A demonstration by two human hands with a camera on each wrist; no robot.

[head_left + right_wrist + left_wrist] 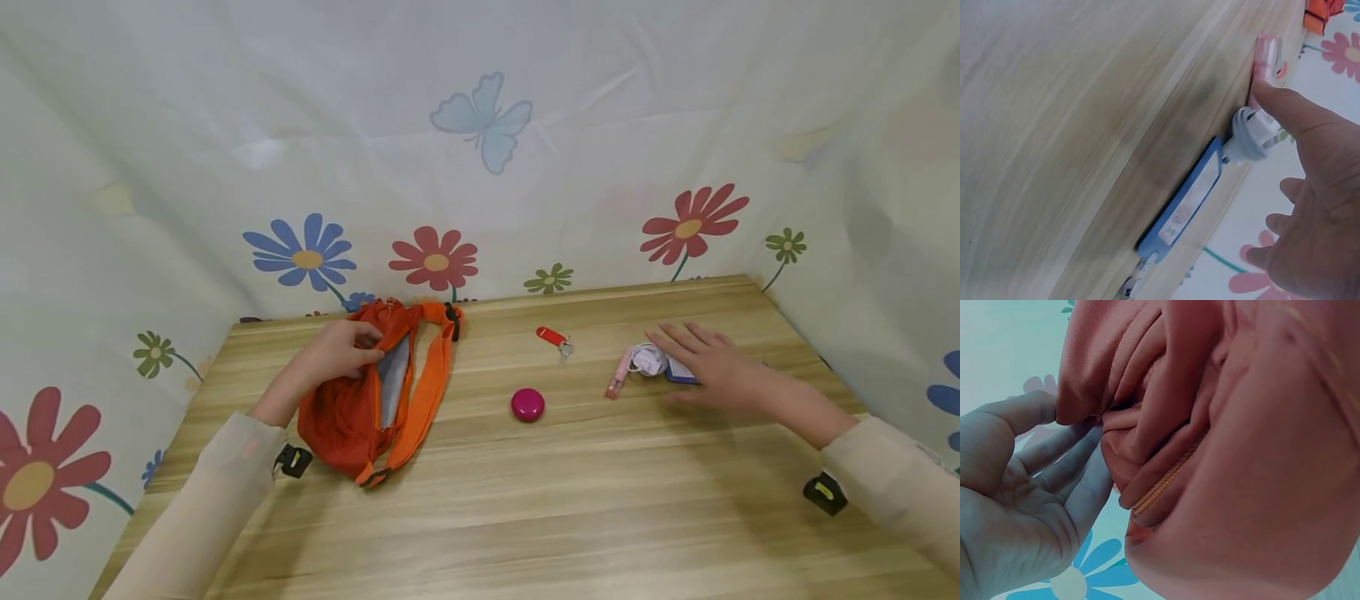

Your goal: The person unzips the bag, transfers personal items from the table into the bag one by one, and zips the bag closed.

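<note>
An orange waist bag (337, 429) with a grey lining lies on the left of the table, its zip opening spread. My left hand (333, 357) pinches the bag's fabric beside that opening; in the left wrist view, thumb and fingers (1082, 497) meet at the folded cloth. On the other side, my right hand (723, 375) hovers with fingers spread, holding nothing. It partly covers a blue-framed card holder (1188, 194) in the head view. Just left of that holder are a coiled white cable (648, 359) and a small pink bottle (619, 375).
Between the hands lie a round magenta case (528, 405) and, farther back, a key (566, 347) on a red tag (551, 336). A flower-printed curtain (570, 192) closes off the table's (525, 517) back and sides.
</note>
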